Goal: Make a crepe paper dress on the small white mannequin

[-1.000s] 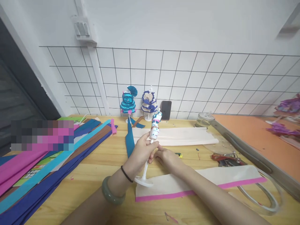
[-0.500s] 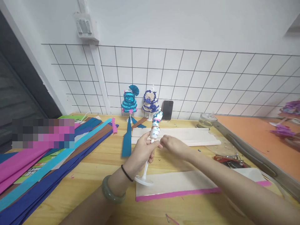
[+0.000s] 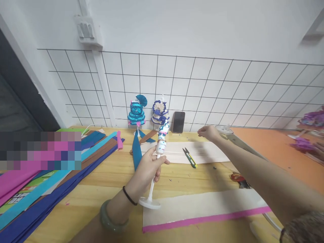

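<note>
Along the worktop's (image 3: 108, 179) left edge, flat turquoise (image 3: 101, 143) and navy (image 3: 73, 180) strips lie bunched lengthwise, probably so each colour can be pulled out singly. A green printed sheet (image 3: 19, 199) peeks from under them; its white lettering is too covered for me to read. Near the back edge stand a teal tiered figure (image 3: 136, 113) and a cream-and-navy one (image 3: 159, 108), perhaps put there as patterns to look at. Nearer the middle, the left hand (image 3: 150, 165) is closed around the stem of a white stand (image 3: 152, 192), just under its wrapped top, which seems a way of leaving that part uncovered. The stand tilts, its base by the left end of a pink-edged cream strip (image 3: 202, 209). The phone (image 3: 179, 122) leans on the wall; I see no brand. Thread snips (image 3: 189, 158) lie partly on a pale folded strip (image 3: 211, 152). Rightmost, the right hand (image 3: 209, 132) is raised beside the glass jar (image 3: 224, 129), fingers curled; whether they pinch anything, I can't tell.
</note>
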Demonstrator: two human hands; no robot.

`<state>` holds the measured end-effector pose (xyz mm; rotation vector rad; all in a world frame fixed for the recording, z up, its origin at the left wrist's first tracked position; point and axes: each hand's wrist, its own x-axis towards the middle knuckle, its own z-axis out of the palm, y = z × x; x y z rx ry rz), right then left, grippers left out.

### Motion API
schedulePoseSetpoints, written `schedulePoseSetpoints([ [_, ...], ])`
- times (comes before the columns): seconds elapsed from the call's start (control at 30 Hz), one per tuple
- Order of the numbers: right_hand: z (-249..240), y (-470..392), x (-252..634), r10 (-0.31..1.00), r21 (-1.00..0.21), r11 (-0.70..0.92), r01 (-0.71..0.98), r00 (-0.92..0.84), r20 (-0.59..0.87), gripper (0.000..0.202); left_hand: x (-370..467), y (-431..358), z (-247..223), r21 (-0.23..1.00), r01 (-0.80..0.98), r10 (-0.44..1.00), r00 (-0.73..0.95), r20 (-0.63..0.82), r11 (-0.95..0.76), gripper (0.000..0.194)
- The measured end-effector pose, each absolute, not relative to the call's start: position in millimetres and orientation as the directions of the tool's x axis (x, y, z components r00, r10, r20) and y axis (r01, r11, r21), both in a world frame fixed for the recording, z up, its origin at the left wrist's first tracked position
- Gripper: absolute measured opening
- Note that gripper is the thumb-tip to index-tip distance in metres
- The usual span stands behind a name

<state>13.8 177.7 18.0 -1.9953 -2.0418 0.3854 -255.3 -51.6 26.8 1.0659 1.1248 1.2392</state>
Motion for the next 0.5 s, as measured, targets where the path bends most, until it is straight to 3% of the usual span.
schedulePoseSetpoints([
  [0.5, -23.5, 220.9, -5.9, 0.995, -0.376, -0.033, 0.926, -0.007, -0.104, 0.03, -258.9, -45.9, 23.8, 0.982, -0.174, 0.996, -0.023, -0.085, 0.079, 0.041],
])
